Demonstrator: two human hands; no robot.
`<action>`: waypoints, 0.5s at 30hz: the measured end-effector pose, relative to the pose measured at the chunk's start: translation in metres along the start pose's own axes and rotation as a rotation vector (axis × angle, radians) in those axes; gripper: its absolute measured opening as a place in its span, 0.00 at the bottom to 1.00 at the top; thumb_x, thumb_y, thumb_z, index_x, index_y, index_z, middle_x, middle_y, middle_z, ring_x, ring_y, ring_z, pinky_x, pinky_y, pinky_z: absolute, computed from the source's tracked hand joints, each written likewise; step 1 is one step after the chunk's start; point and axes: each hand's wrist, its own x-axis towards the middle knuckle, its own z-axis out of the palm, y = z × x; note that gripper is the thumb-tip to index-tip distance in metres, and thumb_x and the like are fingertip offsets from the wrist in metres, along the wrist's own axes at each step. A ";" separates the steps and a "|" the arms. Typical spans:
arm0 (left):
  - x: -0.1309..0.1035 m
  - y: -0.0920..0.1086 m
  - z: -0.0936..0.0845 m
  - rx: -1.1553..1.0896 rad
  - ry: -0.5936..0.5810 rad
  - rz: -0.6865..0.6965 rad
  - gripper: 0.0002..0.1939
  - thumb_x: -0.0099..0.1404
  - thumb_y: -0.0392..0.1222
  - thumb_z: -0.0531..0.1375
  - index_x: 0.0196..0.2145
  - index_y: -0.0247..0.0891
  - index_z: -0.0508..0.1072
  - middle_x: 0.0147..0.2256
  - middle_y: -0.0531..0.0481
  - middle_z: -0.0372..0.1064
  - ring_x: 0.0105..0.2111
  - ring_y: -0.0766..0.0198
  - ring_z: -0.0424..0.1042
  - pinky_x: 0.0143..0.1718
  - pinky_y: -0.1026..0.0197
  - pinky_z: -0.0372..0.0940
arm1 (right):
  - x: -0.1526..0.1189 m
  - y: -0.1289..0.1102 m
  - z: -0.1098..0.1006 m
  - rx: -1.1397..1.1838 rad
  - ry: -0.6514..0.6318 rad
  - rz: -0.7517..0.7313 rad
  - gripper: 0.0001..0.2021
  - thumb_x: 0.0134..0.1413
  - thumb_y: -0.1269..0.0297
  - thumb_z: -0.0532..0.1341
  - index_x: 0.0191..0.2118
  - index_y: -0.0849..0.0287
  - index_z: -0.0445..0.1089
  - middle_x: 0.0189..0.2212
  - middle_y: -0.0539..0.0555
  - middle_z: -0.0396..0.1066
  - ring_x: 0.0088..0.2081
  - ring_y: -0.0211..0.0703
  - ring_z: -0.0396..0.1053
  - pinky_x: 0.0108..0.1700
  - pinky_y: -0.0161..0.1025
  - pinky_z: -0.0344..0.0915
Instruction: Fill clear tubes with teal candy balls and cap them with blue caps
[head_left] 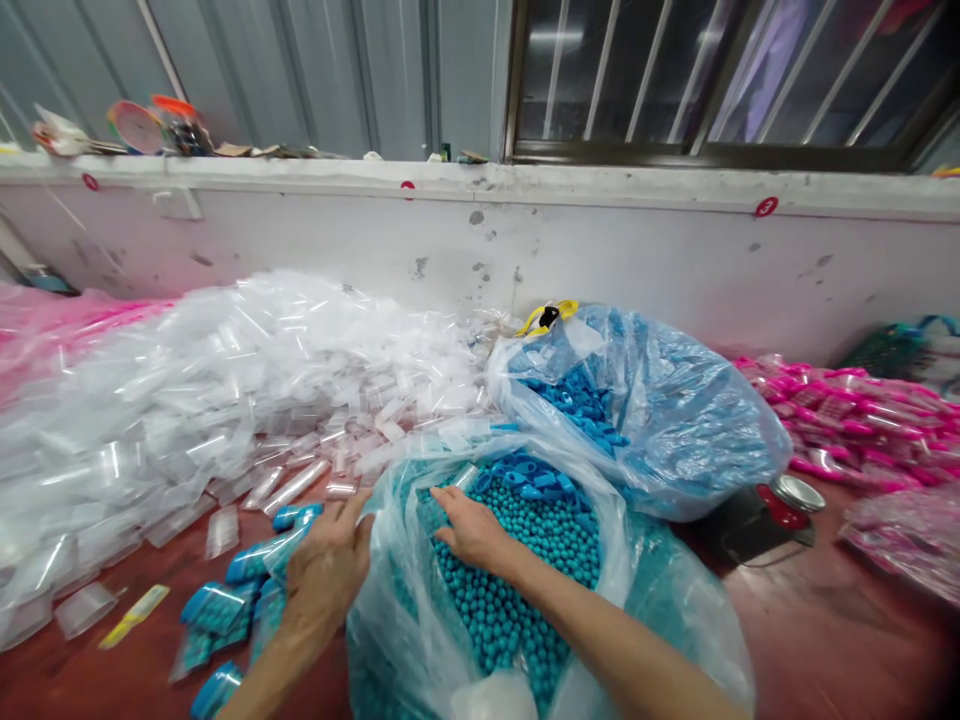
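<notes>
My left hand (pixel 328 562) hovers beside the left rim of a clear plastic bag (pixel 390 600), thumb and fingers apart, with no object visible in it. Close to its left side lie several clear containers filled with teal beads and topped with blue caps (pixel 217 607). Inside the bag, my right hand (pixel 471 530) is over a heap of teal beads (pixel 487 610), its fingers stretched out and apart. A clear tube (pixel 466 478) lies just beyond those fingers, near some blue plastic caps (pixel 536 478). A whitish object (pixel 495 697) sits at the bag's near edge.
A large pile of clear tubes (pixel 225 400) covers the left side. Behind the beads stands a bag of blue pieces (pixel 660 400). Pink packages (pixel 855 415) and a round-topped metal item (pixel 796 495) are on the right. A yellow strip (pixel 135 616) lies on the red table (pixel 825 640).
</notes>
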 end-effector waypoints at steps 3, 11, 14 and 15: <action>-0.001 0.023 0.007 -0.249 -0.072 0.022 0.18 0.62 0.43 0.46 0.45 0.37 0.67 0.33 0.46 0.71 0.32 0.60 0.70 0.35 0.60 0.62 | 0.022 0.001 0.015 -0.024 -0.079 -0.032 0.32 0.38 0.65 0.64 0.53 0.55 0.57 0.50 0.57 0.61 0.43 0.49 0.66 0.41 0.39 0.61; 0.001 0.077 0.049 -0.655 -0.421 -0.140 0.23 0.56 0.45 0.52 0.48 0.32 0.62 0.39 0.40 0.69 0.40 0.54 0.68 0.37 0.58 0.61 | -0.020 0.032 0.010 -0.031 0.066 0.106 0.06 0.56 0.70 0.50 0.36 0.61 0.62 0.31 0.53 0.68 0.35 0.39 0.66 0.34 0.32 0.59; 0.003 0.089 0.061 -0.942 -0.811 -0.282 0.25 0.56 0.57 0.48 0.42 0.34 0.63 0.30 0.43 0.70 0.25 0.59 0.70 0.23 0.61 0.60 | -0.045 0.034 0.003 -0.104 0.140 0.202 0.07 0.56 0.73 0.47 0.38 0.61 0.60 0.33 0.54 0.67 0.33 0.40 0.66 0.32 0.33 0.58; 0.003 0.092 0.063 -1.045 -0.902 -0.323 0.26 0.56 0.60 0.47 0.41 0.35 0.62 0.29 0.45 0.70 0.20 0.62 0.69 0.19 0.63 0.58 | -0.050 0.034 0.002 -0.161 0.147 0.224 0.07 0.55 0.74 0.47 0.38 0.60 0.60 0.34 0.55 0.66 0.32 0.40 0.66 0.31 0.33 0.58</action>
